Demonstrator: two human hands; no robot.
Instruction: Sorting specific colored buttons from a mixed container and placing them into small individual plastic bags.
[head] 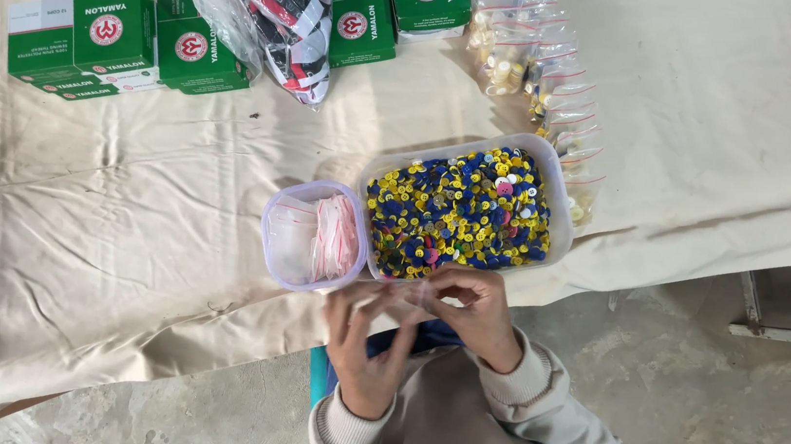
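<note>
Both my hands meet at the table's near edge and pinch a small clear zip bag between them. My left hand holds its lower side with fingers curled up. My right hand grips the top edge with fingertips. Just beyond them stands a clear rectangular tub packed with yellow, blue and a few pink and white buttons. Left of it sits a smaller clear tub holding a stack of empty zip bags with red strips.
A cream cloth covers the table. Several green boxes lie at the back left and back centre, with a clear bag of red, black and white items between them. A row of filled zip bags runs back from the button tub. Concrete floor at right.
</note>
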